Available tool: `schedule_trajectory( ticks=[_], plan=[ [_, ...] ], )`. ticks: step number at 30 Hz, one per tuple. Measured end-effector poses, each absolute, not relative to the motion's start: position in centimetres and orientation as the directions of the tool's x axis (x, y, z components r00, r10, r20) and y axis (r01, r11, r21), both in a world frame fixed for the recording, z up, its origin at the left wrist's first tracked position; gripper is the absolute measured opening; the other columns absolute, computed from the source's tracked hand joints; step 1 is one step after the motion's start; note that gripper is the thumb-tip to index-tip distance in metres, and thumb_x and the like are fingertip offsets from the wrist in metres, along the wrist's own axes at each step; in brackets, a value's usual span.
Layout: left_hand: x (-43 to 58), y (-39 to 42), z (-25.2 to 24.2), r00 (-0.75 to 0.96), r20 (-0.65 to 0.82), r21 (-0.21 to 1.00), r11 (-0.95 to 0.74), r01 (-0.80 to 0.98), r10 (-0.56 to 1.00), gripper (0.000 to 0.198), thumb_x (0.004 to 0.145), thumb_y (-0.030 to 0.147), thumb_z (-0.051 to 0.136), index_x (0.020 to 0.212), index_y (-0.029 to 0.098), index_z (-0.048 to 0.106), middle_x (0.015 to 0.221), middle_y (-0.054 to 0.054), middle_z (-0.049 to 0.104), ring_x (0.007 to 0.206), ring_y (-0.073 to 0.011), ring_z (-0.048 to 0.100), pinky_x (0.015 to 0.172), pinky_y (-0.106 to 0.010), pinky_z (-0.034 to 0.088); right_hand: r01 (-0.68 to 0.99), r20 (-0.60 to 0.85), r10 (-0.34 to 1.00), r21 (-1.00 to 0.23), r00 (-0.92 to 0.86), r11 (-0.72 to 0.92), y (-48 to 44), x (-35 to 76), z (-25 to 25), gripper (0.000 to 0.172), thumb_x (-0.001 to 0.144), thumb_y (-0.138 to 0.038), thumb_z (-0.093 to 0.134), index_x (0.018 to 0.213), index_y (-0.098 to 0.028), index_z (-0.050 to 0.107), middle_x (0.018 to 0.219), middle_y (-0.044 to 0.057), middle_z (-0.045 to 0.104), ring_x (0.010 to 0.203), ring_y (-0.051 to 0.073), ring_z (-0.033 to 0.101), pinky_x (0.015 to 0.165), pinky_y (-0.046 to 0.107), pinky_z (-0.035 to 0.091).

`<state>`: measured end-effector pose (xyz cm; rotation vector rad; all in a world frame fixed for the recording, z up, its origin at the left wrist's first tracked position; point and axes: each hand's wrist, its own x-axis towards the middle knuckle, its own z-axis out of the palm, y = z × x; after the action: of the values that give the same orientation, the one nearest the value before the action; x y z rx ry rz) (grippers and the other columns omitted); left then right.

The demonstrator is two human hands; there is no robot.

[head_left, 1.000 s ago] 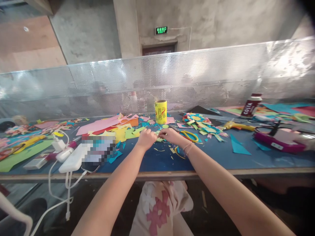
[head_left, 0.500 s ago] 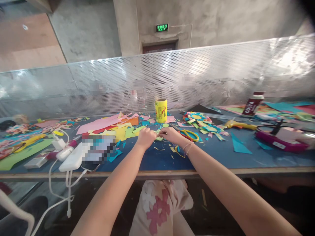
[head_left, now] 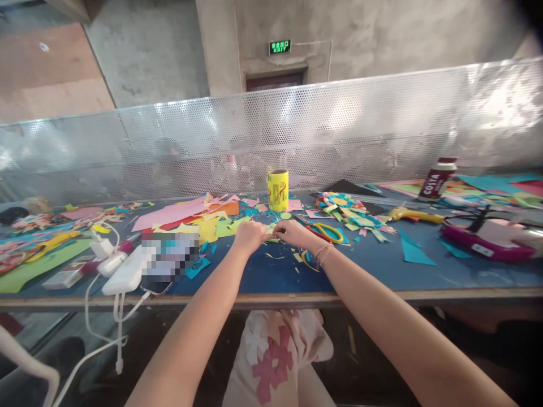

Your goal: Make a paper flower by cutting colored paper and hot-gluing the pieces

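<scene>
Left hand [head_left: 250, 237]: fingers curled; grip hidden, cannot tell
Right hand [head_left: 289, 230]: fingertips pinched on pale-green paper [head_left: 269, 230]
Paper step: seemingly fingertip handling; next likely needs steadiness
Yellow tube [head_left: 278, 192]: 12 o'clock

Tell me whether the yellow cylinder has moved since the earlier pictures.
No: the yellow cylinder stands in the same place on the blue tabletop, with no visible shift.

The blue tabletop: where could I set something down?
The blue tabletop is barest along its front edge, between the right forearm and shiny magenta object. A smaller, scrap-dotted patch borders the left forearm. Crowded: beyond the left hand and right hand, with coloured paper; leftward, around a white rectangular device.
</scene>
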<state>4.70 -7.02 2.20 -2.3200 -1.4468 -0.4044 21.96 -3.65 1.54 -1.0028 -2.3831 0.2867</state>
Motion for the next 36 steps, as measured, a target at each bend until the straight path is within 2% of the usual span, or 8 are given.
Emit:
schedule_trajectory(
  ticks=[3,5,7,12,18,23,31,36],
  plan=[
    [4.6,-6.6,1.8,0.320,0.446,0.074,-0.391,0.917,0.836,0.035,0.083,0.047,0.050,0.077,0.017,0.066,0.076,-0.007,0.067,0.072,-0.0182,0.060,0.060,-0.026,0.038,0.606,0.409,0.717,-0.386,-0.564,0.696,-3.5,22.0,1.4,0.016,0.074,-0.013,0.050,0.071,-0.015,0.066,0.069,0.002,0.064,0.063,0.011,0.055,0.060,0.020,0.038],
    [4.4,-6.2,1.5,0.299,0.430,0.216,-0.418,0.882,0.852,0.023,0.082,0.039,0.055,0.083,0.018,0.066,0.081,-0.005,0.068,0.073,-0.0158,0.060,0.062,-0.024,0.040,0.617,0.467,0.719,-0.380,-0.515,0.689,-3.3,22.0,1.2,0.015,0.076,-0.014,0.049,0.074,-0.015,0.064,0.071,0.003,0.063,0.066,0.012,0.055,0.062,0.021,0.038],
    [4.3,-6.0,1.3,0.336,0.404,0.257,-0.458,0.851,0.851,0.015,0.082,0.028,0.055,0.086,0.019,0.066,0.086,-0.004,0.068,0.076,-0.0147,0.060,0.066,-0.023,0.041,0.633,0.550,0.709,-0.369,-0.441,0.680,-2.9,22.1,1.0,0.014,0.077,-0.016,0.047,0.075,-0.015,0.060,0.073,0.004,0.062,0.069,0.013,0.054,0.066,0.023,0.039],
    [4.2,-6.3,1.3,0.382,0.387,0.127,-0.459,0.879,0.839,0.021,0.086,0.020,0.044,0.086,0.017,0.064,0.090,-0.007,0.066,0.087,-0.0173,0.061,0.073,-0.026,0.043,0.656,0.619,0.720,-0.408,-0.313,0.635,-2.4,22.4,0.7,0.013,0.076,-0.018,0.038,0.069,-0.018,0.048,0.073,0.004,0.057,0.072,0.016,0.051,0.067,0.026,0.039],
    [4.5,-6.8,1.6,0.359,0.369,-0.023,-0.377,0.926,0.857,0.023,0.090,0.022,0.036,0.092,0.016,0.058,0.089,-0.009,0.066,0.086,-0.0189,0.061,0.072,-0.028,0.043,0.646,0.615,0.727,-0.427,-0.307,0.633,-3.1,22.8,1.7,0.021,0.077,-0.020,0.029,0.057,-0.021,0.035,0.057,0.001,0.045,0.059,0.014,0.042,0.058,0.026,0.033],
    [4.7,-6.9,1.7,0.296,0.355,-0.030,-0.306,0.952,0.887,0.029,0.092,0.025,0.029,0.096,0.015,0.055,0.089,-0.011,0.067,0.082,-0.0199,0.062,0.069,-0.029,0.042,0.674,0.610,0.743,-0.428,-0.276,0.602,-3.3,22.7,1.9,0.022,0.077,-0.019,0.029,0.055,-0.021,0.034,0.054,0.001,0.043,0.056,0.013,0.039,0.055,0.025,0.030],
    [4.5,-7.1,1.7,0.330,0.340,-0.050,-0.334,0.941,0.881,0.029,0.088,0.029,0.038,0.076,0.017,0.061,0.074,-0.008,0.066,0.074,-0.0197,0.062,0.067,-0.028,0.041,0.707,0.608,0.747,-0.402,-0.269,0.581,-3.0,22.3,1.6,0.023,0.080,-0.022,0.034,0.059,-0.020,0.041,0.058,0.002,0.048,0.057,0.013,0.041,0.056,0.025,0.029],
    [4.6,-7.0,1.7,0.294,0.404,0.006,-0.323,0.946,0.866,0.024,0.088,0.028,0.039,0.081,0.017,0.059,0.080,-0.008,0.066,0.078,-0.0187,0.061,0.066,-0.027,0.040,0.741,0.556,0.785,-0.400,-0.271,0.539,-3.4,22.2,1.8,0.029,0.081,-0.025,0.040,0.054,-0.018,0.044,0.053,0.001,0.047,0.053,0.011,0.037,0.055,0.025,0.027]
  ],
)
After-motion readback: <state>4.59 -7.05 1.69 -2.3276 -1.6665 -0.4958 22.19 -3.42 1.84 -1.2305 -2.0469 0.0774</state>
